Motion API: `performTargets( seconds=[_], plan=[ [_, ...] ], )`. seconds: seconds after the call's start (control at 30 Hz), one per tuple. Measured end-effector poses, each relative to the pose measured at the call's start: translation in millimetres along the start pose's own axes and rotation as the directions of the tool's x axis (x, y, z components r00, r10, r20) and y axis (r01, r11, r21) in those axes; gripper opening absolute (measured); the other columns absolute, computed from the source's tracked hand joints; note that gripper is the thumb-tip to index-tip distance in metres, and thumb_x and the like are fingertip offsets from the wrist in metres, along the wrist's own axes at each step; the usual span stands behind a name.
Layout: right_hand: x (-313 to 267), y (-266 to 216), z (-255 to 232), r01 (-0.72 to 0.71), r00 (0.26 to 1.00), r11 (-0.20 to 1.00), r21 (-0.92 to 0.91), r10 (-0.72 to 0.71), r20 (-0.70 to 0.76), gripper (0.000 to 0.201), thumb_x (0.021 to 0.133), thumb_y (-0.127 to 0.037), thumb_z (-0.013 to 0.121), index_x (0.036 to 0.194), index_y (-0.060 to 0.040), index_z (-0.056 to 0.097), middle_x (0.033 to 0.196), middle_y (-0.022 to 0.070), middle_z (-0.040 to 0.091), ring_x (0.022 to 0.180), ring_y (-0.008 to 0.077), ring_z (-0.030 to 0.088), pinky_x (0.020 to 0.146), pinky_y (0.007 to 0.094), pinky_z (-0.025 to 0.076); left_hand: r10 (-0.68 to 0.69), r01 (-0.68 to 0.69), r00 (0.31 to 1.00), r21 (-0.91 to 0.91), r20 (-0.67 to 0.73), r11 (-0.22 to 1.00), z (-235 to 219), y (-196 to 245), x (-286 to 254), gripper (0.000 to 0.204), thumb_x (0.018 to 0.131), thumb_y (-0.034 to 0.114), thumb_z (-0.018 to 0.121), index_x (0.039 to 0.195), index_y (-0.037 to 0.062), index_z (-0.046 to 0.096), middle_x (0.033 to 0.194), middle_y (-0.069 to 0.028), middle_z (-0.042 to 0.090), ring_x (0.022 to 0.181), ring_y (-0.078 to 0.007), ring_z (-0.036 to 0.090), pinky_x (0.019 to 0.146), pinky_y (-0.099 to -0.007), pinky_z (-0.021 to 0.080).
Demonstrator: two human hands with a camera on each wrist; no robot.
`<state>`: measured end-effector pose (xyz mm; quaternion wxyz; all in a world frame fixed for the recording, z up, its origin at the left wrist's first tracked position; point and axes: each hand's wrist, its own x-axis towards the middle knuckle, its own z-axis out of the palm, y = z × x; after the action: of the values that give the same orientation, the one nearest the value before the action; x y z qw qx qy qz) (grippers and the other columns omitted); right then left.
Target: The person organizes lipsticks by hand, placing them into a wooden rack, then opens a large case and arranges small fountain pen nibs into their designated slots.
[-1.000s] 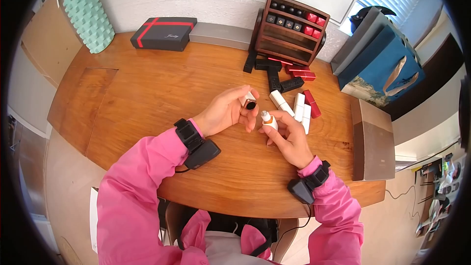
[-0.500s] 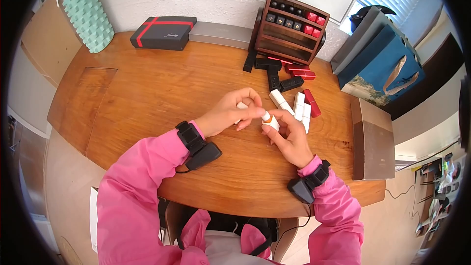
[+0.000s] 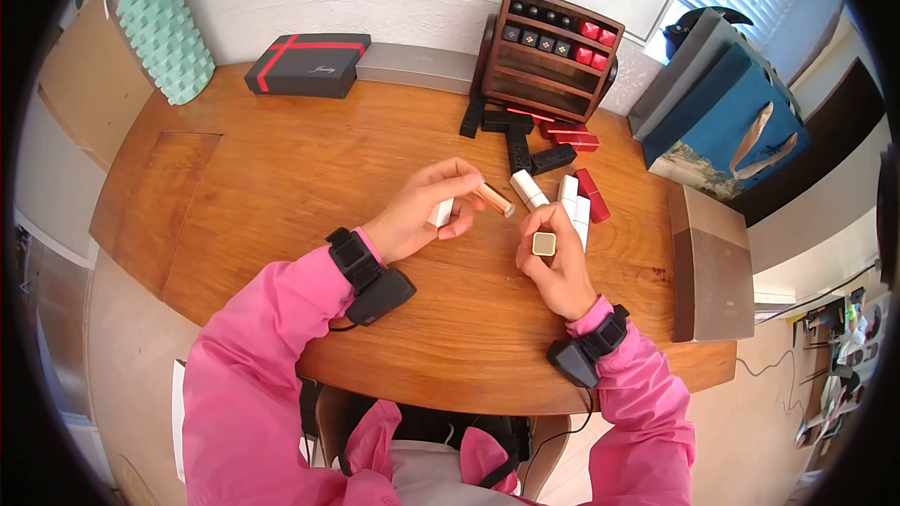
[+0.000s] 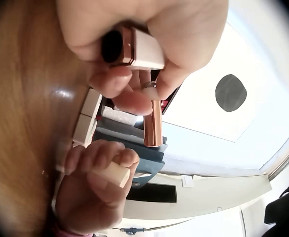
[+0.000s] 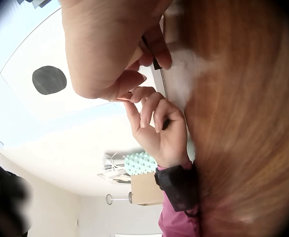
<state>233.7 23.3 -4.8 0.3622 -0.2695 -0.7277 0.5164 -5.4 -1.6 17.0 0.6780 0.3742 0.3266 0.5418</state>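
Observation:
My left hand (image 3: 412,214) pinches a slim rose-gold tube (image 3: 494,198) with a pale end between thumb and forefinger. Against its palm it also holds a white square lipstick piece (image 4: 148,48) with a rose-gold collar and dark round end. To its right, my right hand (image 3: 560,267) grips a white square lipstick case (image 4: 113,174), whose gold-edged end faces up in the head view. The tube and the case are apart. In the right wrist view, that hand's own fingers hide most of the case.
White cases (image 3: 568,197), red cases (image 3: 591,195) and black cases (image 3: 518,148) lie beyond my right hand. A wooden rack (image 3: 547,84) with black and red pieces stands behind them. A brown box (image 3: 711,267) and a blue bag (image 3: 727,126) are at right, a black box (image 3: 307,64) back left.
My left fingers were on the tip of the white case; now they have drawn back left with the rose-gold tube. The case in my right hand has turned, its square end now facing the head camera.

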Motion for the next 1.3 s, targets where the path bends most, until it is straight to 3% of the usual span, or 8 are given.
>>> performTargets(
  seconds=[0.07, 0.2, 0.27, 0.3, 0.37, 0.47, 0.87, 1.3],
  plan=[
    [-0.5, -16.8, 3.7, 0.060, 0.997, 0.989, -0.135, -0.066, -0.043, 0.046, 0.086, -0.008, 0.077, 0.124, -0.0031, 0.052, 0.082, -0.0005, 0.050, 0.073, 0.0093, 0.049, 0.067, 0.0244, 0.043, -0.053, 0.051, 0.995, 0.025, 0.090, 0.998, 3.9, -3.7, -2.2, 0.019, 0.103, 0.026, 0.060, 0.105, 0.0076, 0.056, 0.089, -0.0077, 0.066, 0.054, -0.0106, 0.054, 0.045, -0.0228, 0.036],
    [2.0, -25.8, 10.7, -0.002, 0.995, 0.992, -0.124, -0.011, -0.099, 0.043, 0.085, -0.009, 0.080, 0.121, -0.0018, 0.057, 0.086, 0.0016, 0.056, 0.076, 0.0093, 0.053, 0.069, 0.0244, 0.044, -0.089, 0.076, 0.990, 0.115, 0.113, 0.990, 10.4, -4.2, -6.1, 0.022, 0.104, 0.028, 0.058, 0.107, 0.0065, 0.057, 0.093, -0.0099, 0.067, 0.059, -0.0118, 0.060, 0.046, -0.0222, 0.039],
    [6.3, -14.3, 11.7, 0.189, 0.962, 0.971, -0.146, -0.213, -0.173, 0.033, 0.089, -0.011, 0.078, 0.117, -0.0001, 0.063, 0.094, 0.0035, 0.065, 0.079, 0.0079, 0.057, 0.069, 0.0236, 0.045, -0.089, 0.050, 0.984, 0.244, 0.153, 0.969, 9.0, -5.3, -6.4, 0.024, 0.106, 0.029, 0.055, 0.108, 0.0048, 0.058, 0.097, -0.0119, 0.068, 0.061, -0.0127, 0.063, 0.046, -0.0219, 0.041],
    [4.6, -15.2, 10.7, 0.189, 0.962, 0.971, -0.146, -0.213, -0.172, 0.033, 0.089, -0.011, 0.078, 0.117, -0.0001, 0.063, 0.094, 0.0035, 0.065, 0.079, 0.0079, 0.057, 0.069, 0.0236, 0.045, -0.088, 0.049, 0.984, 0.243, 0.153, 0.969, 9.0, -5.6, -6.0, 0.024, 0.106, 0.029, 0.055, 0.108, 0.0048, 0.058, 0.097, -0.0119, 0.068, 0.061, -0.0127, 0.063, 0.046, -0.0219, 0.041],
    [1.6, -25.3, 10.3, -0.002, 0.974, 0.998, 0.057, 0.014, -0.225, 0.022, 0.096, -0.012, 0.072, 0.113, 0.0003, 0.068, 0.099, 0.0055, 0.070, 0.072, 0.0060, 0.058, 0.062, 0.0215, 0.044, -0.073, 0.052, 0.986, 0.147, 0.148, 0.988, 9.2, -6.3, -4.8, 0.027, 0.106, 0.029, 0.054, 0.108, 0.0033, 0.059, 0.094, -0.0117, 0.068, 0.059, -0.0125, 0.062, 0.046, -0.0220, 0.040],
    [2.5, -24.1, 3.5, -0.107, 0.975, 0.982, 0.155, 0.134, -0.178, 0.026, 0.100, -0.021, 0.068, 0.115, 0.0001, 0.066, 0.095, 0.0050, 0.071, 0.060, 0.0044, 0.054, 0.051, 0.0201, 0.041, -0.070, 0.046, 0.987, 0.164, 0.142, 0.985, 5.7, -8.0, -3.5, 0.029, 0.107, 0.030, 0.052, 0.109, 0.0024, 0.060, 0.091, -0.0110, 0.068, 0.058, -0.0124, 0.061, 0.045, -0.0220, 0.040],
    [5.6, -19.1, 1.1, -0.153, 0.979, 0.962, 0.226, 0.178, -0.096, 0.027, 0.103, -0.030, 0.062, 0.105, -0.0024, 0.065, 0.083, 0.0030, 0.068, 0.052, 0.0042, 0.050, 0.043, 0.0202, 0.034, -0.119, 0.060, 0.975, 0.293, 0.189, 0.954, 13.6, -5.6, -9.4, 0.030, 0.103, 0.029, 0.060, 0.089, 0.0029, 0.062, 0.068, -0.0021, 0.059, 0.050, -0.0062, 0.048, 0.042, -0.0220, 0.032],
    [5.2, -21.1, 2.4, -0.170, 0.972, 0.961, 0.220, 0.200, -0.121, 0.030, 0.102, -0.032, 0.065, 0.101, -0.0027, 0.065, 0.078, 0.0016, 0.066, 0.051, 0.0035, 0.049, 0.043, 0.0204, 0.033, -0.138, 0.081, 0.963, 0.239, 0.231, 0.968, 9.4, -10.7, -6.9, 0.032, 0.106, 0.031, 0.054, 0.088, 0.0045, 0.059, 0.068, -0.0010, 0.055, 0.051, -0.0071, 0.048, 0.043, -0.0223, 0.034]
  ],
)
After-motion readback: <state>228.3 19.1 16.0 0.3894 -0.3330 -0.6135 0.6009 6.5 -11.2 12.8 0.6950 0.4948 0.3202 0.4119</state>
